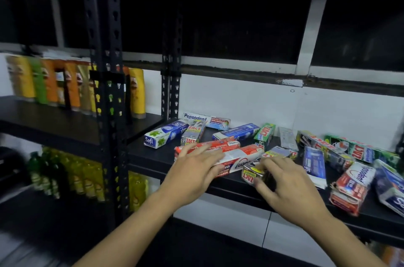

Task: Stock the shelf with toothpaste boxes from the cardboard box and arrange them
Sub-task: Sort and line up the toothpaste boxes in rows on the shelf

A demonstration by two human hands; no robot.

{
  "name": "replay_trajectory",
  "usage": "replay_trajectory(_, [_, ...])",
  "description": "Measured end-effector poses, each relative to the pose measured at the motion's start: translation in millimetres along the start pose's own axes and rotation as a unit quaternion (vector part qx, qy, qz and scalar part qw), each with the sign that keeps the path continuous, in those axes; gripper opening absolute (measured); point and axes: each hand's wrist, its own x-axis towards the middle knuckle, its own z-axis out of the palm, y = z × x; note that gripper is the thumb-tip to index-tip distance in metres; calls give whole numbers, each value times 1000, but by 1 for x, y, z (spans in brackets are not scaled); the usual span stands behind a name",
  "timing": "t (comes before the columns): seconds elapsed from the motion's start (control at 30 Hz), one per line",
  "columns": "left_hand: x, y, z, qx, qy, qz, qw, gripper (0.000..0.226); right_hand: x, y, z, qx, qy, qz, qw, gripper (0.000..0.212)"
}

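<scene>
The right hand [290, 188] pinches the near end of a small Zact box [251, 174], fingers curled over its top and thumb against its near side. The left hand [196, 170] grips nothing: it lies palm down, fingers straight and spread, on two red boxes [238, 155] that lie slanted side by side, just left of the Zact box. All of these sit near the front edge of the black shelf [153, 155], in a loose jumble of toothpaste boxes [314, 164] lying at every angle off to the right. The cardboard box is out of view. The likely trouble is that edge: a careless drag of the Zact box, or a sweep of the flat left hand, could push a box over the lip. Turning the Zact box could also knock its close neighbours further askew. The light pinch on one end may let it swing or slip. Both forearms reach up and forward from below, palms down, the hands angled toward each other.
</scene>
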Motion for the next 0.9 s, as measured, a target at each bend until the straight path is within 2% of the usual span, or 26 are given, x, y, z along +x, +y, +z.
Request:
replay_trajectory(0.1, [4, -22, -11, -49, 81, -44, 995, 49, 7, 1, -6, 20, 16, 22, 999, 37])
replay_trajectory(0.17, [12, -47, -19, -74, 168, -100, 978, 44, 19, 2, -9, 61, 26, 31, 997, 41])
replay_trajectory(0.23, [24, -79, -22, -74, 210, -169, 960, 41, 36, 3, -9, 95, 21, 25, 995, 42])
replay_trajectory(0.33, [35, -124, -16, -68, 174, -260, 947, 45, 72, 2, -2, 114, 3, -5, 993, 41])
replay_trajectory(0.47, [35, -154, 5, -91, 91, -337, 933, 50, 125, -13, 12, 135, -31, -16, 990, 27])
replay_trajectory(0.53, [34, -161, 14, -110, 85, -359, 923, 55, 150, -21, 21, 155, -59, -14, 986, 25])
replay_trajectory(0.67, [36, -166, 18, -109, 76, -365, 921, 63, 199, -35, 52, 138, -100, -68, 983, 35])
replay_trajectory(0.9, [33, -165, 16, -132, 111, -372, 912, 41, 258, -45, 106, 18, -257, -155, 954, 68])
